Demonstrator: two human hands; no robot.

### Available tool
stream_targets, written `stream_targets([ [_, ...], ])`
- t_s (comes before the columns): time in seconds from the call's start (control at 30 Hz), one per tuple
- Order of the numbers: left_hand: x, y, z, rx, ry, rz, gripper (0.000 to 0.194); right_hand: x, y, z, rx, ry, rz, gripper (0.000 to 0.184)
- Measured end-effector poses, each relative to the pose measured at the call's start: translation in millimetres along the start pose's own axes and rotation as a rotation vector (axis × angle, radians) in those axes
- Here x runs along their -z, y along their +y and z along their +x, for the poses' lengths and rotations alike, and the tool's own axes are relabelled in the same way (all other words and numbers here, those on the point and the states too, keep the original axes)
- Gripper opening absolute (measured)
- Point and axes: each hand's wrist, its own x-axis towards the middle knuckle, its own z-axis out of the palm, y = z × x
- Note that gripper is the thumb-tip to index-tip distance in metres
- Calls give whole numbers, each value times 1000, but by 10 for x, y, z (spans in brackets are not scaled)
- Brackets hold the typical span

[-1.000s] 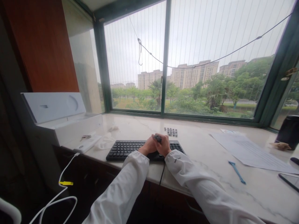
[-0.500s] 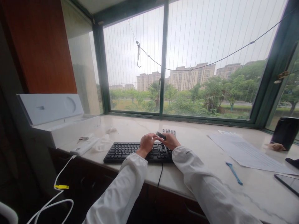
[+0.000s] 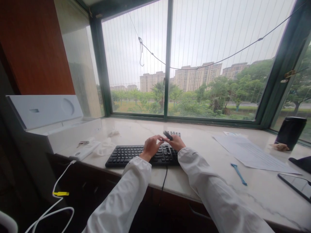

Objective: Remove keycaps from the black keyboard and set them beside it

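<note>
A black keyboard (image 3: 126, 154) lies on the marble sill (image 3: 199, 161) before me. Above its right half, my right hand (image 3: 177, 142) pinches a small dark long keycap (image 3: 167, 135), raised at a tilt. My left hand (image 3: 152, 145) hovers beside it with fingers spread, its fingertips reaching toward the keycap. A row of loose dark keycaps (image 3: 174, 133) lies on the sill just behind the hands. Both arms wear white sleeves.
An open white box (image 3: 53, 124) stands at the left with a white device (image 3: 85, 149) and cable in front. Paper sheets (image 3: 247, 153), a blue tool (image 3: 238, 173), a phone (image 3: 295, 184) and a black cylinder (image 3: 290, 132) lie to the right. The window runs behind.
The hands have come apart: they were closed together on the keycap, now the right holds it alone and the left has spread open. The view has shifted a little.
</note>
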Motion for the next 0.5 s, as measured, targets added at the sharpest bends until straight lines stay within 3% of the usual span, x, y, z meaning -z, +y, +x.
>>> stream_targets([
  [0.2,-7,12,1,-36,50,11,14,36,-30,-9,-53,-34,28,40],
  [0.3,-12,7,4,-18,38,14,15,53,-9,3,-71,13,98,35],
  [0.37,-18,-3,5,-3,39,19,16,77,12,21,-119,49,273,32],
  [0.5,-24,-14,7,-3,63,19,15,153,43,47,-255,96,866,28],
])
